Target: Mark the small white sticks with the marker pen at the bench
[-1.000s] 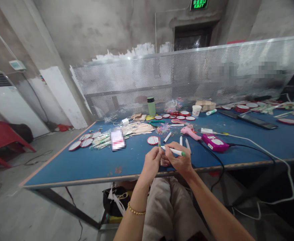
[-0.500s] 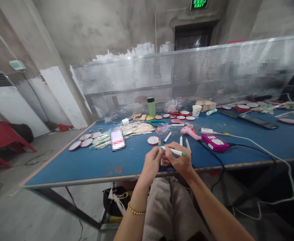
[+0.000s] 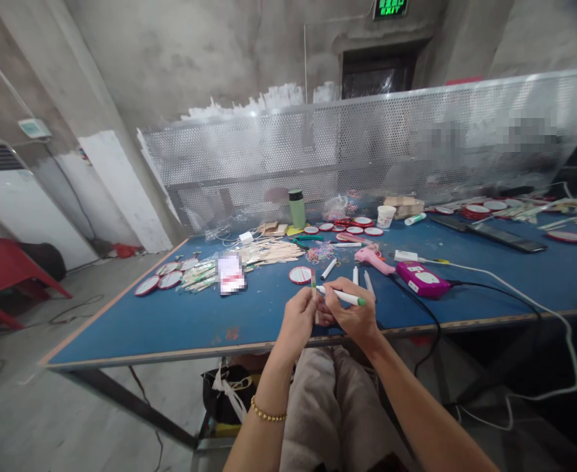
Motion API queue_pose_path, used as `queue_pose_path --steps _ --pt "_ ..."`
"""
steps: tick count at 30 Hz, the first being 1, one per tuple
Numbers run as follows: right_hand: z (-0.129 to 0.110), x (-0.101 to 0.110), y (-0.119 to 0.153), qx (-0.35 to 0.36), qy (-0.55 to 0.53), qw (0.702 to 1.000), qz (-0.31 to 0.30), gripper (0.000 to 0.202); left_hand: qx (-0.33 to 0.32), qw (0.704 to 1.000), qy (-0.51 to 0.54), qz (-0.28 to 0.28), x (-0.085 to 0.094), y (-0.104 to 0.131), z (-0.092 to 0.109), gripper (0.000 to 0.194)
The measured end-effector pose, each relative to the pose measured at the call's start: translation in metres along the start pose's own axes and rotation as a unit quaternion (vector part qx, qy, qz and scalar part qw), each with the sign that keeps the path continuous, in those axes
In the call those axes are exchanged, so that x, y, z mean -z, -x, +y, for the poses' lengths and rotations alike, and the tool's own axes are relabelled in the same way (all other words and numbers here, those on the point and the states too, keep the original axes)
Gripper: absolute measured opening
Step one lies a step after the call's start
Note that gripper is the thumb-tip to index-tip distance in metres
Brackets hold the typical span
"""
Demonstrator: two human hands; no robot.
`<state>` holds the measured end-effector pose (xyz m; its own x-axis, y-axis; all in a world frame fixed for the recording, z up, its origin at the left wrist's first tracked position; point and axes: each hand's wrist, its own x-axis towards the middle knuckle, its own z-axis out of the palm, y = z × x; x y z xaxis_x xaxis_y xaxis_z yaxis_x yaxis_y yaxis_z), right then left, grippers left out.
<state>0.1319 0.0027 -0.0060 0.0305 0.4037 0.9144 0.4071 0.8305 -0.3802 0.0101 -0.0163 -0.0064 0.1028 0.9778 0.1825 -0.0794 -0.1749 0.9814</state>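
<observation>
In my left hand [image 3: 299, 316] a narrow wooden stick [image 3: 313, 280] stands upright, its upper end coloured reddish and green. My right hand [image 3: 352, 314] is closed around a white marker with a green end [image 3: 345, 296]. The marker's tip points left at the stick, by its green part; whether they touch I cannot tell. Just beyond my left hand lies a round white disc with a red rim [image 3: 300, 275]. Several white markers, one of them this marker [image 3: 328, 268], lie past my right hand.
A phone [image 3: 231, 273] and piled sticks [image 3: 273, 250] lie left on the blue table [image 3: 180, 328]. A pink glue gun [image 3: 376, 259], purple box [image 3: 422, 280] and cables are to the right. Behind stand a green bottle [image 3: 297, 210], paper cup [image 3: 385, 216] and perforated metal screen [image 3: 259, 151].
</observation>
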Motion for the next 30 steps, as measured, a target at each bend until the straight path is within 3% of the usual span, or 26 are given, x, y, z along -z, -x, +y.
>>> queue_pose_path --steps 30 --pt "-0.0008 0.0003 0.0007 -0.005 -0.006 1.0 -0.007 0.02 -0.007 1.0 -0.004 -0.002 0.0 0.0005 0.0011 0.039"
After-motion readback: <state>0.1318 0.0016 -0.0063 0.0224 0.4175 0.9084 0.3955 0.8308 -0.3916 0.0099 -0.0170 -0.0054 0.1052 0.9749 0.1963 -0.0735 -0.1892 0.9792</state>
